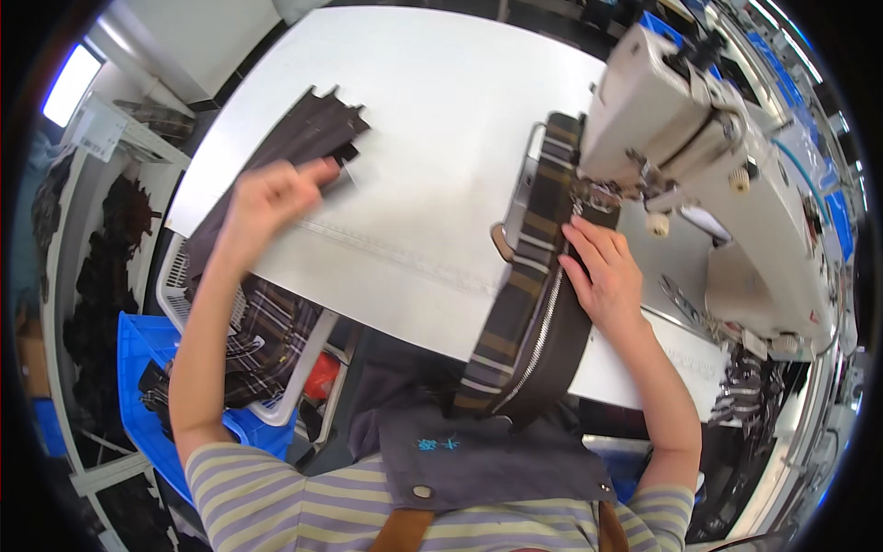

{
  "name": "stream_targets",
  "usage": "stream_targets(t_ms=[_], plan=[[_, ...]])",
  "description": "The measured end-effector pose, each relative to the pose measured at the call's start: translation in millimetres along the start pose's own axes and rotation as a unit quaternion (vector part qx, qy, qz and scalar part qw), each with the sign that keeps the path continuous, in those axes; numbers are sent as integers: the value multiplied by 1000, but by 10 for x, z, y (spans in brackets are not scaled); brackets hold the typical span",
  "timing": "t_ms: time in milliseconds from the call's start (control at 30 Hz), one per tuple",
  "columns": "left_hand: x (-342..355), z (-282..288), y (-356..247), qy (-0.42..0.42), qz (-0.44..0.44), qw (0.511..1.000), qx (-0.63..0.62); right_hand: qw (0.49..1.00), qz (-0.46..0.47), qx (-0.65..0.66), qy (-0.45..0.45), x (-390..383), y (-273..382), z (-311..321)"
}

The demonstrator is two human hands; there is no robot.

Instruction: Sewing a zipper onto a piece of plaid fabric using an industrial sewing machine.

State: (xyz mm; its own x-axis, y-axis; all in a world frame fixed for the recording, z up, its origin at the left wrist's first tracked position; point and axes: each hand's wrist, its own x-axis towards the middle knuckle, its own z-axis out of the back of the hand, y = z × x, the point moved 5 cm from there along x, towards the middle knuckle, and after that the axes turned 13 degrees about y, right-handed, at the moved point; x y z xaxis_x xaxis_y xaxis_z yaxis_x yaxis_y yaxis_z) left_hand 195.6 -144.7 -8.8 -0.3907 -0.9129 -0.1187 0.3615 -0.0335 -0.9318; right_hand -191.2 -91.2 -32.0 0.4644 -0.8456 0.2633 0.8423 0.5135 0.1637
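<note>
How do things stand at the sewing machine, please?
Right hand resting on zippered plaid piece, by the sewing machine. Left hand blurred near dark strips; grip unclear. Dark strips lie apart from the piece.

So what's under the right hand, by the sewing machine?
The right hand rests on dark fabric, beside a zipper. The fabric directly beneath the palm is covered, and so is whatever lies under the fabric there.
</note>
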Motion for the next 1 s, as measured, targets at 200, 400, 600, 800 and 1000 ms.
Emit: stream_targets(t_ms=[200,400,600,800,1000], plan=[[-535,-1274,-93,15,-63,977,202,1000,6,15,-4,70,70,0],[-818,-1518,-433,215,-13,901,377,999,30,6,-40,32,56,-31],[-687,-1499,-276,223,-182,692,662,999,37,-1,-37,19,70,11],[-545,-1674,-265,132,-365,726,568,999,33,-2,-37,15,88,11],[-34,-1590,-750,95,-329,832,435,999,17,-8,-31,-5,61,-7]])
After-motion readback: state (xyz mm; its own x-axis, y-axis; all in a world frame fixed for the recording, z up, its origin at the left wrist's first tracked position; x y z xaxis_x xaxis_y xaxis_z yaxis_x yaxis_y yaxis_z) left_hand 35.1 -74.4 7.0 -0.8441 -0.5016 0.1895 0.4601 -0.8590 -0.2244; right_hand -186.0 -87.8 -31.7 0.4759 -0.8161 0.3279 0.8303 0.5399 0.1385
